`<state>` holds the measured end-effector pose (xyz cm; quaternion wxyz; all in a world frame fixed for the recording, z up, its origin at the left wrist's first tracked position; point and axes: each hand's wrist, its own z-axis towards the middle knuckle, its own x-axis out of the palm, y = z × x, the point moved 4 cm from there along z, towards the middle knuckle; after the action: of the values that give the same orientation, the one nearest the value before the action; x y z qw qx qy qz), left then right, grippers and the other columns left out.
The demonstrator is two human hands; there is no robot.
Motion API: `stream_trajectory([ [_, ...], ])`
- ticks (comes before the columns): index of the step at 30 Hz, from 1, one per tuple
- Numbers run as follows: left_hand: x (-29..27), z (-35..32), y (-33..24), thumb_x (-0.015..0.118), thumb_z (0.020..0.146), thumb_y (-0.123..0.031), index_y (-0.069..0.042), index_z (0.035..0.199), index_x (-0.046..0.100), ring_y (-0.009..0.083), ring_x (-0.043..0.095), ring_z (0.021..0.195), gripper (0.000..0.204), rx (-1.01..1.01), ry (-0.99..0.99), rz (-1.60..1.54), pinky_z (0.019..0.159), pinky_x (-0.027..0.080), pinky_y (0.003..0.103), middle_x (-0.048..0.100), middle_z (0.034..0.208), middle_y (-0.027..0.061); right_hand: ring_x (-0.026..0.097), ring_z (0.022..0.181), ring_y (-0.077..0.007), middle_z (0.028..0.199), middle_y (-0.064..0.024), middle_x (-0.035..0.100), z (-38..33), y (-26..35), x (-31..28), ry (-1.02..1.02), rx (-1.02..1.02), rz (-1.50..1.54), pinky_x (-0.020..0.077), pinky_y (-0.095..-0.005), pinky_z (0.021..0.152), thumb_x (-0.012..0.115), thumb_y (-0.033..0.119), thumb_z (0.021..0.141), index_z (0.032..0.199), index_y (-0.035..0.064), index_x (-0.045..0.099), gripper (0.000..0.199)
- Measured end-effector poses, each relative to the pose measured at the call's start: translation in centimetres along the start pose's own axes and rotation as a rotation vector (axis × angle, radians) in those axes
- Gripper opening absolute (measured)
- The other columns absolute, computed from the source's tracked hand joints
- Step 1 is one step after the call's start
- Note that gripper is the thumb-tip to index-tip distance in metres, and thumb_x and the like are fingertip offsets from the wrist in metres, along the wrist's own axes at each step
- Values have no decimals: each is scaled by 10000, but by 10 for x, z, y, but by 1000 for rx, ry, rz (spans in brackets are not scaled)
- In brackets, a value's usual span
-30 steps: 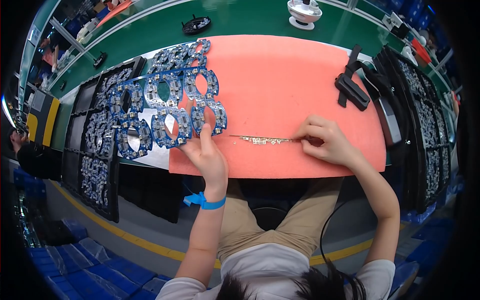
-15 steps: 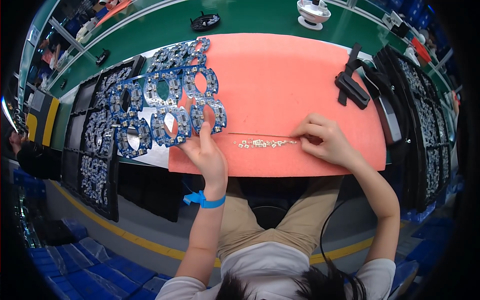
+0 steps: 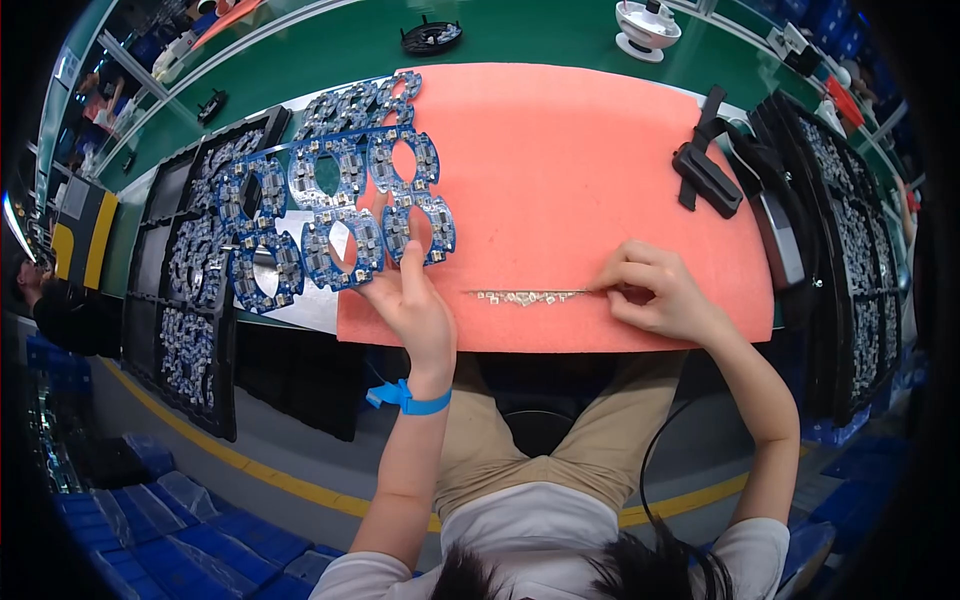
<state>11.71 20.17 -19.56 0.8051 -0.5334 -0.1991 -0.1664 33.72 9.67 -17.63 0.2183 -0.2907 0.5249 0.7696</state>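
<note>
as the left hand (image 3: 410, 305) grips boards (image 3: 335, 210) (blue), the right hand (image 3: 655, 291) pinches a rod (image 3: 560, 291); pieces (image 3: 522, 299) lie near.

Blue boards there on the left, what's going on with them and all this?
A person's left hand holds up a joined panel of blue boards. The right hand pinches a thin rod, which runs along a row of small pale parts on the pink mat. Black trays stand to either side of the mat.
</note>
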Motion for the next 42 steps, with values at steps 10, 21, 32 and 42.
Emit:
stream_trajectory([
  [10,2,-1,0,361,858,145,-113,1409,133,273,360,1304,650,22,0,-5,1051,381,448,323,1412,198,587,700,-174,816,-74,571,2,0,2,-54,35,-9,481,-269,582,581,-49,717,889,13,658,199],
  [21,1,-1,0,373,855,145,-108,1406,134,276,355,1307,651,14,-3,-13,1053,379,446,313,1417,195,581,721,-205,808,-80,574,-7,6,3,-9,-28,-1,482,-294,588,580,-42,695,877,29,654,209],
  [32,1,0,0,392,847,142,-134,1414,120,267,355,1309,687,16,-7,-13,1049,375,439,318,1411,189,575,687,-164,795,-66,573,-12,7,7,-62,30,7,467,-258,566,591,-55,669,867,23,677,229],
  [42,1,-1,-1,408,826,136,-145,1404,154,260,401,1257,691,10,-36,-47,1046,383,420,364,1376,188,582,707,-203,796,-73,569,-16,16,7,-26,-38,-14,484,-301,590,595,-37,675,872,32,658,218],
])
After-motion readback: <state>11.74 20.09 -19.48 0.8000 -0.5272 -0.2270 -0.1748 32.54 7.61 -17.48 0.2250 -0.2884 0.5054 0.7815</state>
